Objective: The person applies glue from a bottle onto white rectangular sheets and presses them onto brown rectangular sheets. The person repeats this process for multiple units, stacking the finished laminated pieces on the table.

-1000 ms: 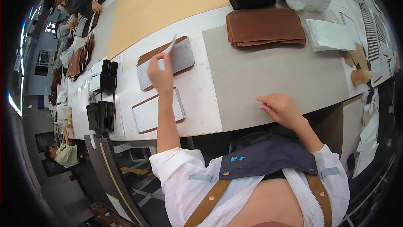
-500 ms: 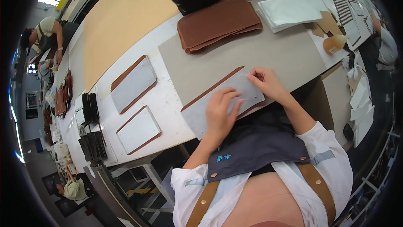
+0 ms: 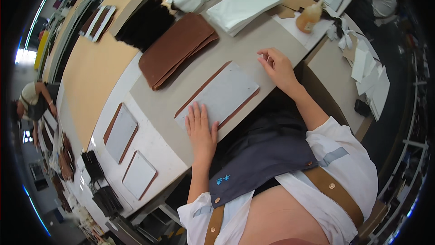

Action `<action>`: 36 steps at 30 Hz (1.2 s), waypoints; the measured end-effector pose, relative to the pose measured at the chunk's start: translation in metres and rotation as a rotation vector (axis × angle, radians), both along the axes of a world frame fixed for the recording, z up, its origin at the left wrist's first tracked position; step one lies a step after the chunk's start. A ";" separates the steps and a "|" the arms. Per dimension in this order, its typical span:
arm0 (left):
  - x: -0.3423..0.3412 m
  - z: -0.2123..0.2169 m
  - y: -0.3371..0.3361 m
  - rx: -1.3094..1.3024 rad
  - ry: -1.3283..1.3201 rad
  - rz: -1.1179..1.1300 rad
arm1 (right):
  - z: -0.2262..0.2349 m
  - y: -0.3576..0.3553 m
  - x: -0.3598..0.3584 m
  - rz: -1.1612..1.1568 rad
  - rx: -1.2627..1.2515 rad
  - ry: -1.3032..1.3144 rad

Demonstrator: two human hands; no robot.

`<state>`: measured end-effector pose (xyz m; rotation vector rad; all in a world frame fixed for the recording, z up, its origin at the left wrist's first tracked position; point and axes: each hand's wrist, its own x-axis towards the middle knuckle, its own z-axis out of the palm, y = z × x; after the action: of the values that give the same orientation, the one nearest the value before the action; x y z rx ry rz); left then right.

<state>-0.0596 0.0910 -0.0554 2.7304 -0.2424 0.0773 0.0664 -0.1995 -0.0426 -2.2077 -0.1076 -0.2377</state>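
A grey-white rectangular sheet (image 3: 222,88) lies on a slightly larger brown leather piece (image 3: 233,114), whose edge shows along both long sides. Flat on the sheet's near-left end rests my left hand (image 3: 199,129), fingers stretched out and the thumb by the lower edge. My right hand (image 3: 280,69) is raised off the sheet, beyond its right end. Its fingers are curled towards the thumb; a tiny pale spot shows at the fingertips, too small to name. Further up the table is a stack of brown leather pieces (image 3: 176,48).
Two smaller leather-backed panels (image 3: 121,134) (image 3: 139,174) lie to the left. Black stacked pieces (image 3: 145,20), a pile of white sheets (image 3: 244,7) and a bottle of amber liquid (image 3: 309,17) stand at the back. Co-workers (image 3: 34,97) are at the far left and far right.
My right hand has let go of the sheet's right corner and moved away from it. My left hand has slid to the left end and flattened. The whole view has turned.
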 end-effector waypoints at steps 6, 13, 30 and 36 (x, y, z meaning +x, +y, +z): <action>0.007 -0.005 0.002 0.060 -0.013 -0.044 | 0.008 -0.111 -0.028 -0.381 0.000 -0.190; 0.009 -0.009 0.006 0.035 -0.086 -0.085 | 0.016 -0.276 -0.108 -0.882 -0.878 0.078; 0.025 0.024 -0.021 -0.190 -0.251 -0.042 | 0.000 -0.397 -0.187 -1.052 -0.683 0.420; 0.030 0.032 -0.034 -0.287 -0.254 -0.089 | 0.021 -0.408 -0.192 -1.229 -0.743 0.316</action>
<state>-0.0291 0.0572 -0.0230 2.4171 -0.3915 0.4032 -0.1254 -0.6075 -0.0217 -2.7013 1.5858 -0.5617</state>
